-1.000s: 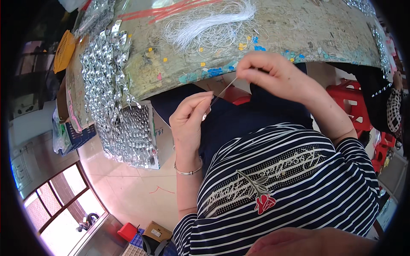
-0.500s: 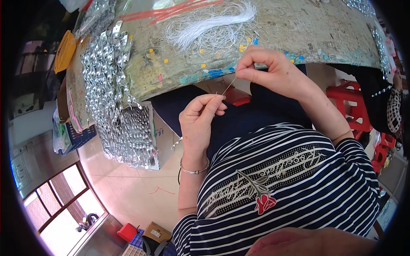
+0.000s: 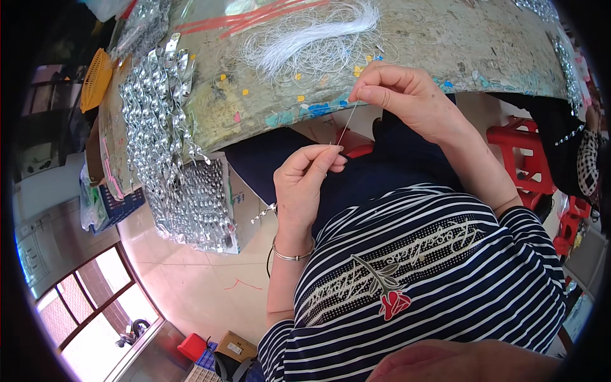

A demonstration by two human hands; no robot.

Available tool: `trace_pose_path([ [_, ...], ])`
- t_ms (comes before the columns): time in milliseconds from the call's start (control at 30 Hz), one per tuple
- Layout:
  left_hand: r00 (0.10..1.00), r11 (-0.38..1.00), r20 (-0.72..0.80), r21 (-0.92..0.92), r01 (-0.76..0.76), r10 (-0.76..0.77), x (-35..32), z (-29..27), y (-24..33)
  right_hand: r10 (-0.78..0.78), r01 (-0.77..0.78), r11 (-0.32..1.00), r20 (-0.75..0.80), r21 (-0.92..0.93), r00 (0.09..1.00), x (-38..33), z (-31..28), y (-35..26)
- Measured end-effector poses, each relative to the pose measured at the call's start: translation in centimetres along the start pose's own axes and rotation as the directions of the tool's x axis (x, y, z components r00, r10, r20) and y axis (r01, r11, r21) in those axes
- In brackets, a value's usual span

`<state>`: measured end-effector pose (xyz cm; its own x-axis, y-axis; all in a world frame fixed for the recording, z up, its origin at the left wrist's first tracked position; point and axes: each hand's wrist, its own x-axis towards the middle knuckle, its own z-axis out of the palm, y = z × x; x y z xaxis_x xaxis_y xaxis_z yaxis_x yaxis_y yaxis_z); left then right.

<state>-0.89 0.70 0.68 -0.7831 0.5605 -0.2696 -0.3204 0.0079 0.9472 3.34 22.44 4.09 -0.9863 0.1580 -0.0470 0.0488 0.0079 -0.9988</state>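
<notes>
Over my lap, just off the table's near edge, a thin pale string (image 3: 347, 125) runs taut and slanting between my hands. My left hand (image 3: 307, 176) pinches its lower end between thumb and forefinger. The upper end is in a thumb-and-finger pinch of my right hand (image 3: 404, 99), which is held beside the edge. A short twisted silver strip (image 3: 263, 214) dangles beside my left wrist; its upper end is hidden behind the hand. Past my right fingertips, a loose bundle of white string (image 3: 312, 39) lies spread on the table (image 3: 458, 48).
Twisted silver strips (image 3: 156, 108) hang over the table's left end. Flat red strips (image 3: 248, 18) lie behind the bundle. A yellow basket (image 3: 97, 79) is at far left. On the right are a red stool (image 3: 522, 153) and another person's patterned sleeve (image 3: 589, 162).
My left hand has shifted slightly right and down, still pinching the string. My right hand has tilted a little at the string's upper end. The dangling silver strip has swung into fuller view.
</notes>
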Motion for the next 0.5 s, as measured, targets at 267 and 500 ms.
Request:
trace_pose_path([
  [267, 0.990, 0.990, 0.029, -0.015, -0.141, 0.141, 1.1, 1.1, 1.5, -0.121, 0.152, 0.966, 0.153, -0.211, 0.981, -0.4, 1.8, -0.1],
  [500, 0.992, 0.985, 0.019, -0.128, -0.118, 0.122, 1.0, 1.3, 1.1, -0.170, 0.190, 0.957, 0.109, -0.219, 0.979, -0.1, 1.8, 0.2],
])
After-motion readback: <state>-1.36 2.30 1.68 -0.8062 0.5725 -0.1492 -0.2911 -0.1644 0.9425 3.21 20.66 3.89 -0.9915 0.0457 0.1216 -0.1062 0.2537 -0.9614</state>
